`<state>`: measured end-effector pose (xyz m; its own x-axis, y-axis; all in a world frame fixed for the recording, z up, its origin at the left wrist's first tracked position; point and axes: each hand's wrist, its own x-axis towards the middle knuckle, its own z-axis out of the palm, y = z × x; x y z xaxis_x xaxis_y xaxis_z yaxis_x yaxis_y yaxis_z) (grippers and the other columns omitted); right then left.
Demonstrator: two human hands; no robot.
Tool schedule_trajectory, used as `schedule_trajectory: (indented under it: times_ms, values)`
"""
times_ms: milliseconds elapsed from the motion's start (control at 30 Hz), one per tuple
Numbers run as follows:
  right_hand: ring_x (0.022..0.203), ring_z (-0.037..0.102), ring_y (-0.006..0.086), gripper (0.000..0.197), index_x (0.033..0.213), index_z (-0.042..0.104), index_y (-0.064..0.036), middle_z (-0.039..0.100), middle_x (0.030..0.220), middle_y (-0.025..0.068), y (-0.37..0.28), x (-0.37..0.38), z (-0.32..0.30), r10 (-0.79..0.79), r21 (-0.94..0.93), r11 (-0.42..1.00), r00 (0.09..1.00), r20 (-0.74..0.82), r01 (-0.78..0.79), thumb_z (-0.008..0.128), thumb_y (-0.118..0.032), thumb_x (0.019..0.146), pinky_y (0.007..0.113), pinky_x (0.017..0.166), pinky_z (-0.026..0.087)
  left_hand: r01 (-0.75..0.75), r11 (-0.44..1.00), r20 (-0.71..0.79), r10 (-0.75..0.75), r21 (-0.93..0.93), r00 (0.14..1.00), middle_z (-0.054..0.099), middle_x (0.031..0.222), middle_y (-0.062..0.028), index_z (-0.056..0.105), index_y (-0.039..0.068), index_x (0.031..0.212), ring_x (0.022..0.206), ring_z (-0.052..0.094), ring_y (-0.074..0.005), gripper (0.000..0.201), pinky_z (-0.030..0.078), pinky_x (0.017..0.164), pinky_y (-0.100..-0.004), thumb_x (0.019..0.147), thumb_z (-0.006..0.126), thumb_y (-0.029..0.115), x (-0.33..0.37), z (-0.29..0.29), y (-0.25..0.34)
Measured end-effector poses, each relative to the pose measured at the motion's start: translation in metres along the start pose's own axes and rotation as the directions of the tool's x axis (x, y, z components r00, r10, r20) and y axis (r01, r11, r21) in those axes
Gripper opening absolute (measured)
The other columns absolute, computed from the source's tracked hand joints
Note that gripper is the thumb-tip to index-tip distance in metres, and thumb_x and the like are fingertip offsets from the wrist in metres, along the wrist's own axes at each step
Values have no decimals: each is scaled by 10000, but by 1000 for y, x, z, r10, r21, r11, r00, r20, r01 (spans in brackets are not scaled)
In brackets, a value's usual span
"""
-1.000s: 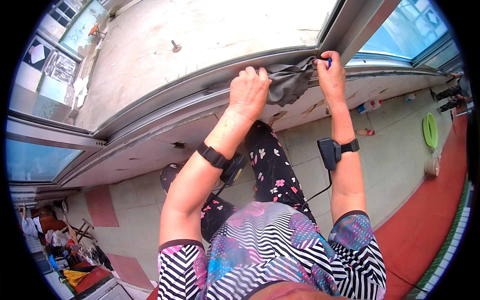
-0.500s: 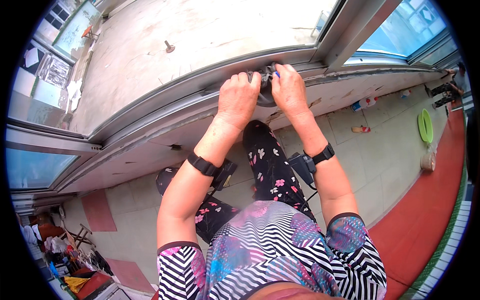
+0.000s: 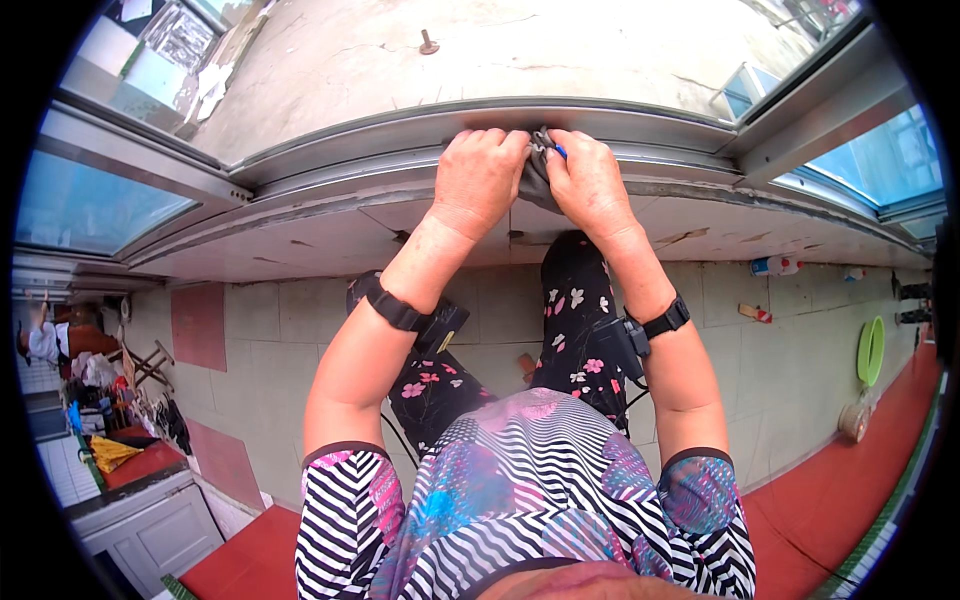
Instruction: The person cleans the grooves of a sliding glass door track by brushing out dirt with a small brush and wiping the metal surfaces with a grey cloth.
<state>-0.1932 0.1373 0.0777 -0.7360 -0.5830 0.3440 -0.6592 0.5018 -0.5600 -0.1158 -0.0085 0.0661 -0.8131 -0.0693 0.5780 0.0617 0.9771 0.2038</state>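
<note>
A crumpled grey cloth (image 3: 540,185) is bunched on the metal window frame (image 3: 390,180), part of it hanging over the inner edge. My left hand (image 3: 482,178) is closed on its left side, fingers curled down onto the sill track. On the other side my right hand (image 3: 588,180) pinches the cloth too. A small blue object (image 3: 560,152) shows by the right fingertips; its kind is too hidden to tell. Both hands sit close together, the cloth between them.
Tall window posts (image 3: 830,105) rise to either side. A tiled wall drops below the sill. On the floor to the right are a plastic bottle (image 3: 776,266) and a green basin (image 3: 871,350). A folding stool (image 3: 150,362) and piled belongings stand at the left.
My hands, with the grey cloth, have shifted left along the window frame, farther from the right post. The whole view has turned with my head. Both hands stay closed.
</note>
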Motion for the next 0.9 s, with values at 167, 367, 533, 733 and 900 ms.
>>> schedule_trajectory:
  times_ms: [167,367,533,733,900]
  values:
    - [885,699,397,225,1064,584,-41,666,1019,172,-41,-5,29,-37,-154,986,990,138,59,650,-133,870,494,764,578,127,987,12,-128,98,992,697,837,-86,705,110,986,802,669,-315,125,536,764,-422,914,629,178,-14,-21,-29]
    - [943,681,396,260,1127,675,-30,711,1006,193,-61,10,26,-101,70,994,977,190,89,635,-142,895,483,823,548,210,966,-10,-211,154,978,727,876,-95,722,106,987,839,684,-302,147,519,777,-426,930,631,206,-34,-48,-72]
    - [977,687,360,250,1122,717,-73,716,1086,136,-42,-1,-4,-190,142,973,981,37,183,628,-99,889,459,823,565,484,874,126,-477,-33,870,746,963,-100,723,111,1111,915,689,-328,248,530,834,-447,911,676,250,-37,-64,-75]
    - [1038,672,393,488,1379,540,-86,601,1360,148,-49,-27,11,-216,1,976,960,181,219,654,-127,906,461,864,572,183,972,-128,-164,150,978,711,1072,-140,671,63,1183,1016,655,-345,354,500,921,-433,914,680,293,-61,-64,-68]
    - [1040,675,394,545,1410,502,-57,606,1336,162,-56,-14,21,-105,-89,987,957,271,134,670,-265,935,462,859,572,191,952,-62,-181,238,981,689,991,-157,660,10,1076,959,639,-356,409,481,918,-449,896,702,375,-64,-56,-76]
